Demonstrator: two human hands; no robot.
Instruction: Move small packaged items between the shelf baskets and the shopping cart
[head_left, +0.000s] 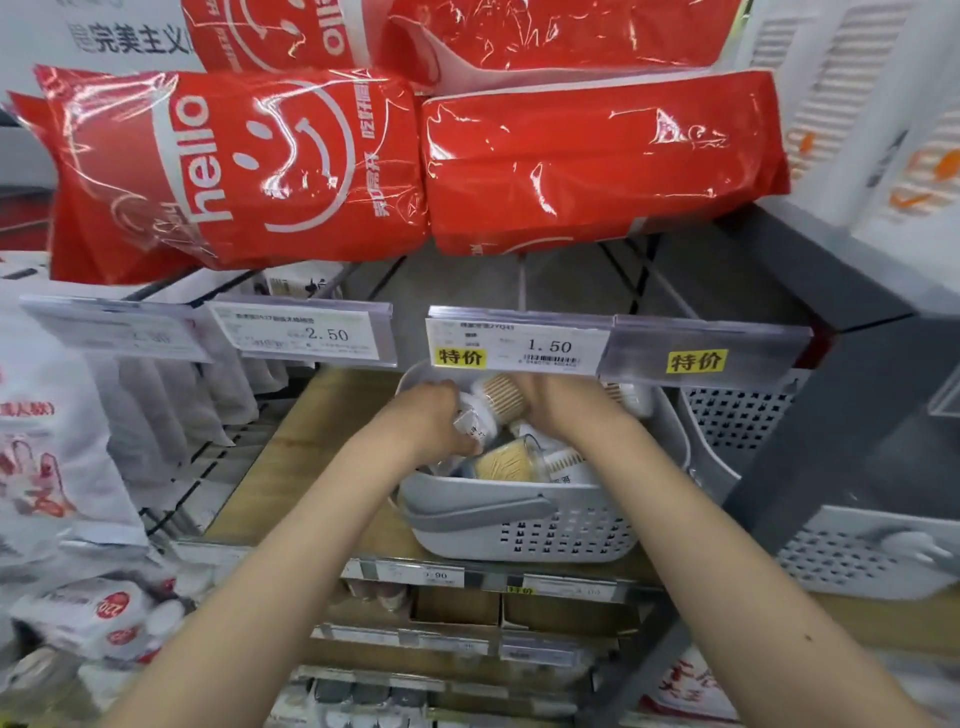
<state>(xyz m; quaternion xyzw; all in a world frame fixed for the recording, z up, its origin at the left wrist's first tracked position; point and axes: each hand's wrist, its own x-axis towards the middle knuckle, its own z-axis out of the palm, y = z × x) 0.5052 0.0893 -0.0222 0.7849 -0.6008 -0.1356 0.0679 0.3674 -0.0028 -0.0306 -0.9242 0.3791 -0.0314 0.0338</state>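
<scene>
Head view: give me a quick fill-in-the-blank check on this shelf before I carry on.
1. Both hands reach into the ____ basket.
2. The white price tag above that basket reads ____.
3. The left hand grips a small container with a ____ body.
4. The big packs on the shelf above are ____.

Missing words: grey; 1.50; white; red

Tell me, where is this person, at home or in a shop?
Most likely a shop. Printed price tags hang along the shelf edges, red packs are stacked above, and both hands reach into a grey basket of small packaged items.
</scene>
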